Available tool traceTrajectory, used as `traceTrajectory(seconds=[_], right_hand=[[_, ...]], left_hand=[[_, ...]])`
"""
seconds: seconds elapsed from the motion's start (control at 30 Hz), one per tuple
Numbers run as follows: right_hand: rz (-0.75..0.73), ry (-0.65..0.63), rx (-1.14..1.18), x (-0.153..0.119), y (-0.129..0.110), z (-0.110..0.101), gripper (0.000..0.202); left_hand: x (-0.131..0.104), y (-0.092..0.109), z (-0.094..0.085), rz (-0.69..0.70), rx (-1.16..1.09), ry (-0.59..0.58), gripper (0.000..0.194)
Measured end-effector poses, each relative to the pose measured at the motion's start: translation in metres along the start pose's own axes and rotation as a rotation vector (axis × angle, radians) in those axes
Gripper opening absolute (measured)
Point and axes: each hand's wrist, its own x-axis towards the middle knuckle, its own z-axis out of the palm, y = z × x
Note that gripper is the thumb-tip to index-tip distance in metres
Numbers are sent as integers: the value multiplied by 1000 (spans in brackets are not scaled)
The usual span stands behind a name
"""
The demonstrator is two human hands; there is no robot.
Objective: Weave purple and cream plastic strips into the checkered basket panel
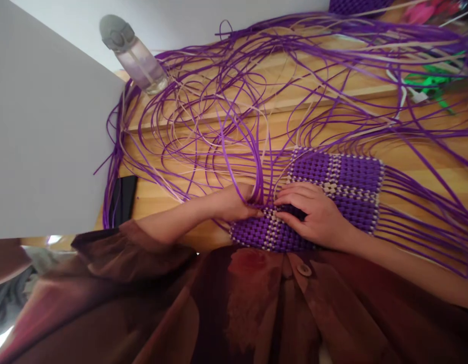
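A woven purple and beige mat (360, 174) of plastic strands lies on the wooden table, one part stretching toward my body. My left hand (237, 202) is closed around a bunch of purple strands (259, 172) at the mat's left working edge; the strands loop up out of it. Close beside it, my right hand (317, 212) rests over the weave, thumb and forefinger pinched at a strand by that edge. Its fingers partly cover the mat and a dark gap under the palm. Long loose strands run out from the mat's left, top and right sides.
Tangled purple and beige strands (234, 96) spread across the table (158, 187). A clear bottle with a grey lid (137, 60) stands at the back left. A dark flat object (123, 199) lies at left, a white cable plug (419, 96) and green strips (431, 81) at right.
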Motion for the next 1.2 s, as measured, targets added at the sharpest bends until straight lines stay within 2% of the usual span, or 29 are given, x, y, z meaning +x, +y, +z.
traceTrajectory(seconds=[0.07, 0.13, 0.23, 0.33, 0.43, 0.6, 0.67, 0.73, 0.8, 0.83, 0.87, 0.9, 0.97, 1.03, 1.1, 1.2], right_hand=[[-2, -19, -8, 0, 3, 1, 16], [-23, -14, -16, 0, 4, 1, 16], [-63, 2, -59, -2, 0, -2, 21], [-152, 31, -99, -6, -8, -7, 28], [-264, -1, -105, -11, -16, -7, 23], [-203, -71, -175, -21, -19, -1, 32], [-196, -82, -177, -23, -17, 1, 36], [-197, -84, -156, -24, -15, 2, 36], [-199, -77, -128, -24, -12, 2, 34], [-200, -75, -119, -24, -10, 2, 33], [-201, -75, -112, -23, -9, 3, 32], [-205, -76, -104, -23, -8, 3, 32], [-212, -79, -89, -23, -6, 3, 31], [-220, -78, -78, -24, -4, 3, 30], [-229, -75, -78, -24, -4, 3, 30], [-243, -75, -81, -24, -3, 3, 30]], left_hand=[[-4, -2, 7, 0, 137, 140, 20], [-7, -5, 13, 5, 196, 199, 22], [-8, -12, 16, 24, 206, 196, 26], [-7, -16, 16, -13, 203, 190, 30], [-4, -17, 17, -58, 213, 203, 32], [5, -20, 19, -64, 236, 309, 27], [0, -19, 21, -120, 299, 419, 31], [-15, -17, 27, -198, 388, 578, 36], [-41, -12, 40, -211, 440, 757, 35], [-58, -10, 49, -179, 477, 877, 32], [-75, -9, 60, -138, 513, 945, 24], [-92, -9, 71, -121, 522, 943, 22], [-123, -13, 97, -108, 469, 757, 25], [-143, -22, 123, -95, 483, 717, 26], [-152, -35, 146, -149, 502, 673, 28], [-144, -61, 172, -325, 409, 586, 44]])
